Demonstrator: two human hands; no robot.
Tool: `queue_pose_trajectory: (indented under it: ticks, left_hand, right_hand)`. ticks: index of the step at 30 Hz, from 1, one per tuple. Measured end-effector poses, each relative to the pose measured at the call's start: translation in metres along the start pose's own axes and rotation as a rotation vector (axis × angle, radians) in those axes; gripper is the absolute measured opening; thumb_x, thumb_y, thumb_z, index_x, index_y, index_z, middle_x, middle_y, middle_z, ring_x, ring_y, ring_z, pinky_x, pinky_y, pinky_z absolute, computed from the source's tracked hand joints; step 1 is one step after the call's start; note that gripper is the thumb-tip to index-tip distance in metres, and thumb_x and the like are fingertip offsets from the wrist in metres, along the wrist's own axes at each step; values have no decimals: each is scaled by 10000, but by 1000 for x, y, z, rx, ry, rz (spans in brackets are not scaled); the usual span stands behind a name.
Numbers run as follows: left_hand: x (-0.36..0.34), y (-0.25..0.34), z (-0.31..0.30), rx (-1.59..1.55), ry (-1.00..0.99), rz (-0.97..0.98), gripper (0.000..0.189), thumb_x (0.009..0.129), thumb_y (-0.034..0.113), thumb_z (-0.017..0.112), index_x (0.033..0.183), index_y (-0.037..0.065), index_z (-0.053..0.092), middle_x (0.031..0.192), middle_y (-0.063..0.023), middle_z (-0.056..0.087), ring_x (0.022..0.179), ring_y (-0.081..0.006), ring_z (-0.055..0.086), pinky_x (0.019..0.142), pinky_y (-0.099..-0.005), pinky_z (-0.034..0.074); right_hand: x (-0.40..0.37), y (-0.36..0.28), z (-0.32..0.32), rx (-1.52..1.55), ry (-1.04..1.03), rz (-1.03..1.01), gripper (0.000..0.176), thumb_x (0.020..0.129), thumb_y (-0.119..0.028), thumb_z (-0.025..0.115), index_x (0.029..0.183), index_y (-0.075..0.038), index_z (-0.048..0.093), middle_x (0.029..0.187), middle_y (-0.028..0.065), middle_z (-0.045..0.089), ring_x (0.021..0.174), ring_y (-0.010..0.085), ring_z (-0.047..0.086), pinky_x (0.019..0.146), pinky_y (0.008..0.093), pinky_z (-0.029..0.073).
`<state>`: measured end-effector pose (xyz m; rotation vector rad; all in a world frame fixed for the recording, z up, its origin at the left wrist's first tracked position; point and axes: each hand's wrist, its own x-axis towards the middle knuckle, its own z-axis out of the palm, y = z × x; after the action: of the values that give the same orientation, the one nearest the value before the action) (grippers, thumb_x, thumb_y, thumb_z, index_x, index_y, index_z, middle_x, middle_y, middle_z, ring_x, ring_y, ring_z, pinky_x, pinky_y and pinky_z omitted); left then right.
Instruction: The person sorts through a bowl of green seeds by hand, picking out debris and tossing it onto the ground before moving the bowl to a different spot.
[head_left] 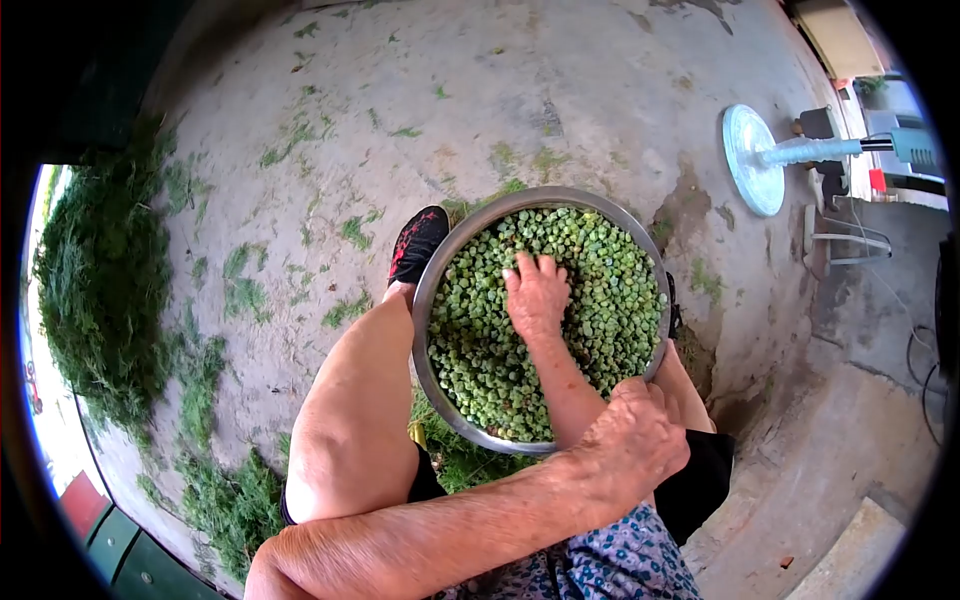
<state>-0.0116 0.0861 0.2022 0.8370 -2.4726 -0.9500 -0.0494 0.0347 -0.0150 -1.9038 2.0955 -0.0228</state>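
- Head view: right hand [538, 295], fingers apart, touches small knobbly green cones [612, 290] inside a round silver metal basin [421, 335].
- Left hand [638, 440], curled, near the basin; its grip I cannot tell.

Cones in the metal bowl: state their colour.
Mostly green cones, seen best in the head view.

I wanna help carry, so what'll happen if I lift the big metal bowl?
The bowl will probably feel heavy, holding so many green pieces. Its shiny metal looks stiff, so it likely won't bend. Tilted, loose pieces might roll out.
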Motion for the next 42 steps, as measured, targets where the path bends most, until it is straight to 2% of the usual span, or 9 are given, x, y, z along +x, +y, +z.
queue_pose_trajectory:
  ticks: [6, 8, 10, 15, 18, 25, 30, 35, 42]
  left_hand:
    - [-2, -1, -7, 146, -156, 92, 100, 621, 135, 619, 666, 46, 627, 671, -27, 565, 675, -168, 549, 578, -295, 405]
    - [-1, 0, -7, 168, -170, 90, 112, 622, 133, 619, 685, 40, 630, 679, -29, 570, 685, -169, 556, 584, -295, 411]
    - [1, 1, -10, 219, -215, 94, 127, 625, 133, 620, 705, 36, 634, 688, -31, 575, 699, -169, 563, 592, -295, 417]
    - [3, 1, -11, 174, -222, 70, 132, 629, 129, 630, 722, 38, 652, 697, -32, 582, 708, -169, 564, 599, -297, 424]
    - [4, 5, -16, 231, -188, 56, 117, 628, 122, 636, 713, 45, 660, 703, -34, 583, 706, -168, 562, 597, -297, 423]
    - [6, 7, -21, 256, -192, 54, 112, 621, 119, 642, 693, 34, 657, 697, -44, 580, 703, -166, 559, 583, -300, 420]
    - [4, 1, -10, 244, -199, 129, 96, 605, 109, 638, 656, 29, 646, 682, -57, 571, 688, -179, 555, 572, -297, 413]
    - [5, 0, -8, 182, -160, 61, 90, 598, 107, 633, 635, 26, 640, 681, -57, 571, 684, -185, 554, 570, -296, 411]
    - [9, -1, -9, 105, -258, 65, 111, 638, 94, 631, 705, 11, 658, 712, -60, 588, 716, -180, 564, 594, -293, 412]
  right_hand:
    - [-36, -45, 6, 117, -24, 36, 404, 867, -381, 547, 1200, -153, 542, 1097, 125, 501, 965, 312, 483, 829, 473, 383]
    - [-46, -54, -1, 140, -110, 38, 517, 863, -379, 543, 1309, -139, 440, 1257, 178, 446, 1085, 381, 435, 904, 514, 338]
    - [-59, -55, 8, 95, 28, -70, 558, 864, -382, 539, 1342, -129, 401, 1317, 204, 392, 1165, 412, 384, 955, 533, 298]
    - [-72, -46, -8, 193, -170, -36, 562, 879, -340, 533, 1367, -114, 370, 1444, 191, 268, 1297, 380, 278, 1083, 472, 170]
    - [-76, -30, -9, 211, -18, -168, 520, 850, -274, 581, 1311, -88, 427, 1343, 179, 373, 1221, 375, 358, 1029, 517, 247]
    - [-57, 7, -24, 360, 170, -173, 236, 834, -73, 573, 1051, 10, 615, 1101, 154, 564, 976, 306, 548, 827, 359, 469]
    - [-12, 29, -10, 372, 259, -172, 267, 852, -73, 564, 1095, 37, 578, 1106, 207, 546, 1004, 346, 544, 841, 388, 466]
    - [28, 33, 11, 46, -75, -12, 507, 879, -293, 548, 1315, -78, 407, 1374, 171, 373, 1229, 383, 366, 1040, 447, 296]
    - [-12, 14, 20, 170, 54, -151, 503, 870, -229, 572, 1309, -47, 408, 1359, 197, 383, 1200, 393, 392, 1015, 452, 332]
